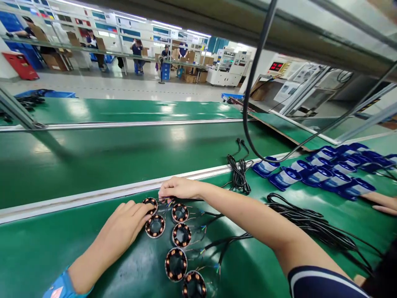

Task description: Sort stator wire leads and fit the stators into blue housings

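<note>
My left hand (122, 223) reaches in from the lower left, its fingers curled over the rim of a ring-shaped motor stator (154, 202) with copper windings. Just below it, a second stator (155, 226) lies beside my fingertips. My right hand (178, 188) is pinched at the top of the group on a black power cable whose coloured wire ends (170, 203) show under the fingers. To the right, several more stators (175, 265) form a column. Their thin leads point towards cable ends with stripped coloured wires (204, 228).
Bundled black cables (240, 174) lie by the white rail (93, 196), and a larger cable pile (313, 223) sits right. Several blue plastic housings (319, 176) stand beyond, near another person's hand (383, 203). A black cable loop (246, 103) hangs ahead.
</note>
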Demonstrator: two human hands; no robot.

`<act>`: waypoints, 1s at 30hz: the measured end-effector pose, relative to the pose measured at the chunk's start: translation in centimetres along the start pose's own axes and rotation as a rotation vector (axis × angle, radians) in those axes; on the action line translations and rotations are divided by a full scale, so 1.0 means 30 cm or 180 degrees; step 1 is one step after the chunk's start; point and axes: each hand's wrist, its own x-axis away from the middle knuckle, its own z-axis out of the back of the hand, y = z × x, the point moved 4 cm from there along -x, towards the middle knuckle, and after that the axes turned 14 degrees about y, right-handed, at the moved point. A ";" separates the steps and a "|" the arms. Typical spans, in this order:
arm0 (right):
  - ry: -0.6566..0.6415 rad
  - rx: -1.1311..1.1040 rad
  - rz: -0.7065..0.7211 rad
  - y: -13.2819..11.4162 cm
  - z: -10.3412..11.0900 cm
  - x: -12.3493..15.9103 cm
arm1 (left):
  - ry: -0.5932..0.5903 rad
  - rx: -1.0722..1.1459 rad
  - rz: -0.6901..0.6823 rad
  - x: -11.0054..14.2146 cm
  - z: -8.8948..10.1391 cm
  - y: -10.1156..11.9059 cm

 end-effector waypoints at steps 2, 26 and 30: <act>-0.0121 -0.0387 -0.0301 -0.005 -0.012 -0.015 | -0.0069 -0.0024 -0.0096 -0.009 0.001 -0.013; -0.0554 0.1248 0.0979 -0.075 -0.004 0.082 | 0.0263 -0.0492 -0.0326 0.034 0.029 0.200; -0.0526 0.0519 0.0427 -0.063 -0.026 0.055 | 0.0057 -0.0520 -0.0301 0.035 0.034 0.168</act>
